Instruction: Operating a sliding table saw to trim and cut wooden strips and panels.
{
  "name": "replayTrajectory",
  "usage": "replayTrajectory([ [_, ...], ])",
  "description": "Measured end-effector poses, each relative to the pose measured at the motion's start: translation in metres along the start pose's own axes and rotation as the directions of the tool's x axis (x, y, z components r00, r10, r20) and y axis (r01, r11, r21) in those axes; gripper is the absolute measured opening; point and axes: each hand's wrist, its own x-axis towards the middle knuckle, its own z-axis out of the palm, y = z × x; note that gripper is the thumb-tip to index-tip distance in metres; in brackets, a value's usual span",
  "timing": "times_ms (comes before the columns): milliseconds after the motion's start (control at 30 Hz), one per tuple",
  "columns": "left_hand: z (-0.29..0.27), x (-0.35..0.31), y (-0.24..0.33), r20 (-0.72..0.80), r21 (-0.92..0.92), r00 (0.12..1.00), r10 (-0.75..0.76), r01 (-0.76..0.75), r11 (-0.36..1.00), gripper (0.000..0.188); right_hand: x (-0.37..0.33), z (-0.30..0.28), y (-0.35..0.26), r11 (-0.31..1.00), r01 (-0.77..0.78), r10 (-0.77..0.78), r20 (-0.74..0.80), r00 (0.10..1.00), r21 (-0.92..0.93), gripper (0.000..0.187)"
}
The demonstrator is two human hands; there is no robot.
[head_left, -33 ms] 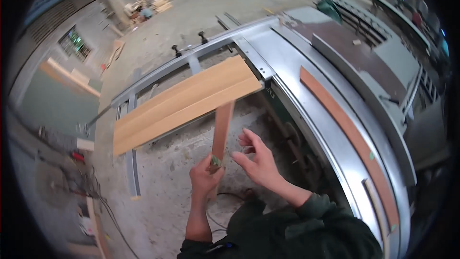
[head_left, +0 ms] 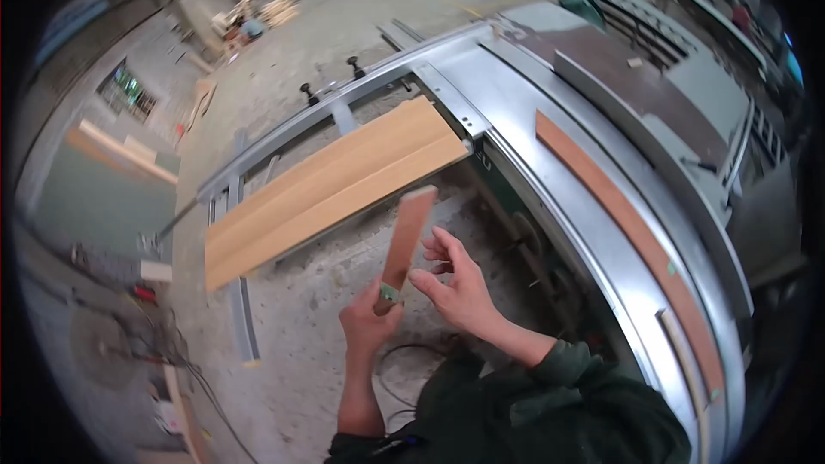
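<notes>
A: What was the grip doing?

B: The left hand [head_left: 371, 325] was closed around the lower end of a short reddish strip [head_left: 409, 236], right by a green mark [head_left: 389, 293]. The strip was up in the air, tilted, its top leaning away to the right.

A: And the right hand [head_left: 464, 292]?

B: Grip half wide, holding nothing, fingers loosely curled. The thumb was at the strip's edge; I couldn't tell if it touched.

A: How was that best handled?

B: My judgement: a firm left hold and a steady wrist, with only light right fingertips along the edges, minding splinters. The free end wanted watching near the board.

A: Farther out?

B: A wide wooden board [head_left: 335, 189] lay on a metal frame [head_left: 344, 116] beyond the strip's tip. To the right, a metal surface [head_left: 584, 249] carried a long reddish strip [head_left: 638, 233] and a thin pale strip [head_left: 682, 361].
</notes>
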Motion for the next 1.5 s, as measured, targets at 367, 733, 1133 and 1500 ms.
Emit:
replayTrajectory([
  [367,0.047,0.091,-0.08,-0.004,0.315,0.922,0.387,-0.366,0.876,0.045,0.112,0.039,0.119,0.551,-0.362,0.528,0.022,0.849,0.752,0.034],
  [733,0.104,0.224,-0.134,0.371,0.052,0.928,-0.034,0.015,0.999,0.027,0.223,0.035,0.217,0.422,-0.304,0.681,-0.077,0.728,0.854,0.054],
  [1133,0.14,0.307,-0.217,0.549,0.078,0.833,0.061,-0.123,0.989,0.026,0.287,0.061,0.291,0.667,-0.338,0.711,-0.432,0.554,0.665,0.047],
  [1500,0.156,0.344,-0.2,0.626,-0.004,0.74,0.246,-0.312,0.95,0.029,0.303,0.055,0.305,0.649,-0.252,0.7,-0.435,0.566,0.718,0.039],
])
